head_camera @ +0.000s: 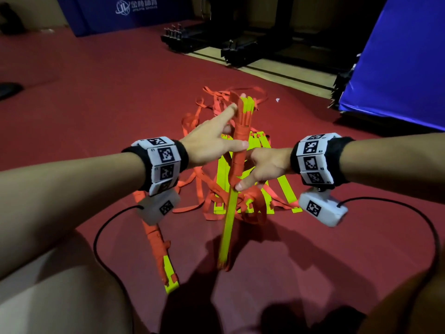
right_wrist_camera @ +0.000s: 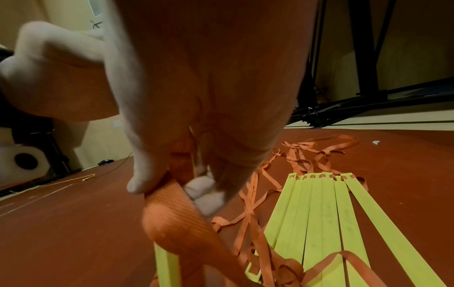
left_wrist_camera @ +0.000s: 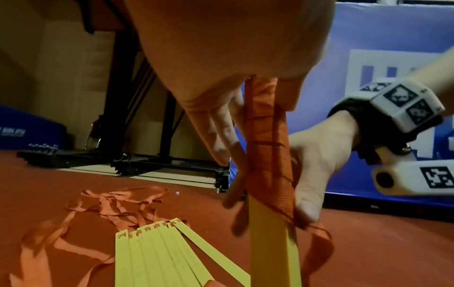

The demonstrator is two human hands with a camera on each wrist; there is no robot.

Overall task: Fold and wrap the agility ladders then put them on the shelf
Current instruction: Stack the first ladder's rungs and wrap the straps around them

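- held upright at centre of the head view: folded ladder bundle [head_camera: 237,165], yellow rungs stacked, upper half bound in orange strap [left_wrist_camera: 267,147], lower end resting on the red floor [head_camera: 96,92] toward 6 o'clock
- left hand [head_camera: 212,145]: thumb across the bound part, index finger stretched up toward 12 o'clock along the rung tips; other fingers hidden behind the bundle, so firmness of hold cannot be told
- right hand [head_camera: 262,166]: narrow, thumb and fingers pinching the strap against the bundle at the lowest turn, just below the left hand
- risk, unwinding: likely if the right-hand pinch slackens before the tail is tucked; upper turns then free to loosen
- risk, fanning: lower rungs bare of strap; probable splay at the floor end if the bundle tilts
- risk, snagging: loose tail looping down at 5 o'clock from the bundle into the tangle of loose straps [head_camera: 209,109]; a pull might drag the second ladder [head_camera: 248,179], lying unfolded flat just behind, rungs side by side
- risk, tripping: wrapped ladder [head_camera: 160,251] lying at 7 o'clock near the knee, beside a black cable [head_camera: 106,225]
- shelf: apparently the black frame [head_camera: 216,42] at 12 o'clock, well apart; nothing seen on it yet
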